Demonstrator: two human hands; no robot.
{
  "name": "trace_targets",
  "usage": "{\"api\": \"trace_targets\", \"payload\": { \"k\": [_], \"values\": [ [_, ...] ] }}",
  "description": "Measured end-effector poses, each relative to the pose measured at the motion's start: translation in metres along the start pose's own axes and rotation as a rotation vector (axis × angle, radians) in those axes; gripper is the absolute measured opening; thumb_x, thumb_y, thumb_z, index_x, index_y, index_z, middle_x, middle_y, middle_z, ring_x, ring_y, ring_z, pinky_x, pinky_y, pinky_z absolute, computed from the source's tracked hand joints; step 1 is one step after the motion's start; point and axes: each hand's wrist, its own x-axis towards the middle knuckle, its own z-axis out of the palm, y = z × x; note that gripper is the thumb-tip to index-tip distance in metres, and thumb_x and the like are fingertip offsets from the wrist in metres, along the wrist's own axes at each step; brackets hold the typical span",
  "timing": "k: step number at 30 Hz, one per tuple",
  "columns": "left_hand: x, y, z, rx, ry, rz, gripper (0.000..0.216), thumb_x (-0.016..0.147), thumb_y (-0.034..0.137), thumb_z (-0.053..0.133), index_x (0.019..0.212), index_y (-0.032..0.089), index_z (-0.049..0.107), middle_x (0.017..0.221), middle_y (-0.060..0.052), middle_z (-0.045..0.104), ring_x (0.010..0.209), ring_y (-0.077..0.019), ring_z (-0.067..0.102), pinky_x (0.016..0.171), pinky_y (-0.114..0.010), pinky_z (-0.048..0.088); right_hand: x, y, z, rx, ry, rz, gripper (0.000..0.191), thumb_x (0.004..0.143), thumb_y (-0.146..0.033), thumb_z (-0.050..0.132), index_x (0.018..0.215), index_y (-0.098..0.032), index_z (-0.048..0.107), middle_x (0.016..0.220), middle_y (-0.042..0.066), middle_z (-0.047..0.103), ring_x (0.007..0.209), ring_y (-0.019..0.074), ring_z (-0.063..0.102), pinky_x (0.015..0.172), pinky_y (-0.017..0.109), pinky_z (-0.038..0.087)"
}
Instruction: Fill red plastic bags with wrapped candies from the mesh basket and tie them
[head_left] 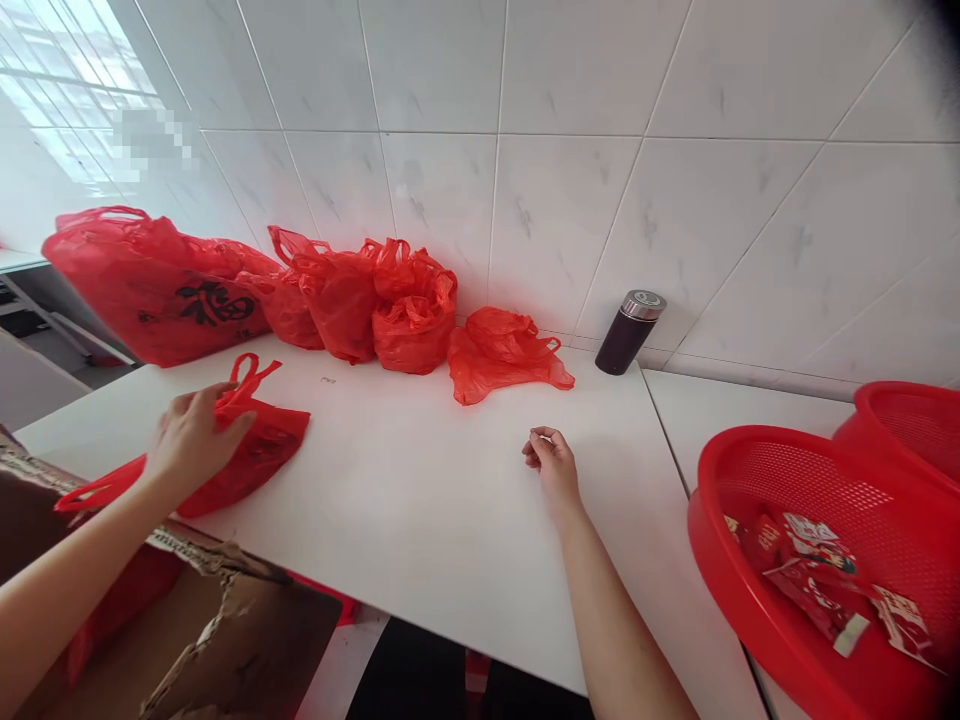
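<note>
My left hand (193,432) grips the upper part of a red plastic bag (259,440) at the left front of the white table (420,500). One handle loop of this bag stands up beyond my fingers, and the other trails toward the near edge. Dark contents show faintly through the thin plastic. Above the middle right of the tabletop, my right hand (553,463) is closed with curled fingers, and nothing shows in it. A crumpled, flattish red plastic bag (502,350) lies beyond it, near the wall.
Several filled red bags (341,310) line the wall beside a large red bag (165,290) with black lettering. A dark thermos (624,338) stands behind. Red baskets (720,540), one holding wrapped snacks (817,560), are at right. A torn-edged cardboard box (255,630) sits below left.
</note>
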Motion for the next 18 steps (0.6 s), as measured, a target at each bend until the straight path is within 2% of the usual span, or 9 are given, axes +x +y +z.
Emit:
{"api": "trace_targets", "payload": {
  "k": [3,7,9,11,14,18],
  "values": [
    [-0.007,0.06,0.012,-0.147,-0.074,0.196,0.048,0.087,0.041,0.05,0.131,0.024,0.05,0.137,-0.01,0.047,0.12,-0.0257,0.048,0.104,-0.039,0.036,-0.002,-0.001,0.003,-0.019,0.004,-0.012,0.027,0.077,-0.045,0.065,0.091,-0.022,0.059,0.068,-0.003,0.06,0.06,0.0107,0.051,0.064,0.026,0.043],
    [-0.017,0.154,0.06,-0.343,-0.267,0.375,0.04,0.087,0.046,0.053,0.122,0.028,0.059,0.13,-0.005,0.054,0.107,-0.0207,0.057,0.097,-0.033,0.043,-0.004,-0.005,0.002,-0.035,-0.012,-0.024,0.03,0.077,-0.047,0.064,0.092,-0.021,0.058,0.069,-0.003,0.061,0.06,0.0111,0.052,0.064,0.026,0.044],
    [-0.02,0.196,0.089,-0.423,-0.362,0.375,0.044,0.086,0.049,0.055,0.125,0.029,0.057,0.126,-0.006,0.057,0.104,-0.0205,0.059,0.091,-0.033,0.047,-0.004,-0.006,0.001,-0.045,-0.021,-0.033,0.032,0.077,-0.048,0.063,0.092,-0.02,0.057,0.07,-0.002,0.061,0.061,0.0115,0.053,0.064,0.026,0.045],
    [-0.021,0.228,0.115,-0.482,-0.429,0.321,0.045,0.088,0.046,0.056,0.127,0.024,0.055,0.123,-0.009,0.059,0.1,-0.0207,0.061,0.086,-0.037,0.051,-0.003,-0.005,0.0,-0.058,-0.026,-0.048,0.032,0.078,-0.048,0.062,0.092,-0.02,0.057,0.069,-0.002,0.061,0.061,0.0117,0.053,0.063,0.026,0.045],
    [-0.024,0.254,0.139,-0.54,-0.504,0.235,0.039,0.091,0.037,0.056,0.124,0.017,0.054,0.118,-0.01,0.06,0.096,-0.0202,0.062,0.08,-0.04,0.054,-0.002,-0.004,0.0,-0.088,-0.022,-0.076,0.031,0.08,-0.047,0.058,0.093,-0.019,0.056,0.069,-0.001,0.06,0.06,0.0122,0.053,0.061,0.026,0.046],
    [-0.045,0.251,0.137,-0.575,-0.607,0.279,0.03,0.092,0.033,0.055,0.116,0.017,0.06,0.113,-0.009,0.064,0.095,-0.0189,0.063,0.083,-0.039,0.053,-0.007,-0.011,0.002,-0.158,0.055,-0.145,0.025,0.084,-0.044,0.053,0.092,-0.02,0.056,0.079,0.002,0.062,0.067,0.0142,0.055,0.066,0.029,0.047]
  ]
}}
